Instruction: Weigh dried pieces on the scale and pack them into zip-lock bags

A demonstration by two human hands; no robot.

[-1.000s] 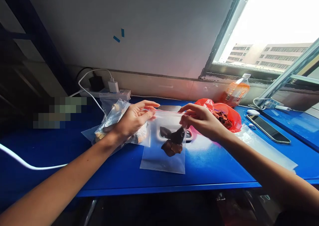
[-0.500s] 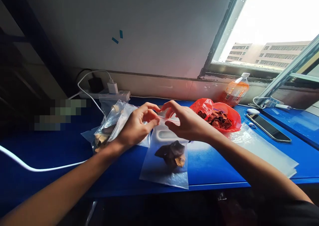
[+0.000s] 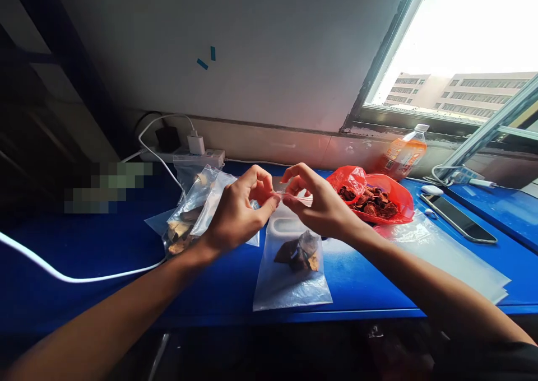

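Basically mid-seal: left hand point(image 3: 237, 215) and right hand point(image 3: 321, 207) both pinch the red zip strip at the mouth of the clear zip bag point(image 3: 292, 269), thumb against forefinger, each grip closed tight on the strip, fingertips almost meeting at the centre of the mouth. Bag hangs from the pinch down onto the blue bench point(image 3: 105, 269), bottom edge resting near the front lip at 6 o'clock from the hands. Dark dried pieces point(image 3: 297, 255) are already inside, bunched mid-bag, so the filling looks done; my read is the closing is what's left, or partly run. At 9 o'clock from the left hand, a pile of filled bags point(image 3: 189, 218) — those look finished. At 3 o'clock from the right hand, the red bag point(image 3: 372, 199) sits open with more dried pieces in it, and flat empty bags point(image 3: 445, 255) lie at 4 o'clock, so more batches likely remain. Hard to tell: whether the zip is pressed shut anywhere along its length, since fingers cover it; what the pieces actually are; a patch at far left is pixelated; the phone point(image 3: 460, 221) and bottle point(image 3: 401, 157) sit in window glare.
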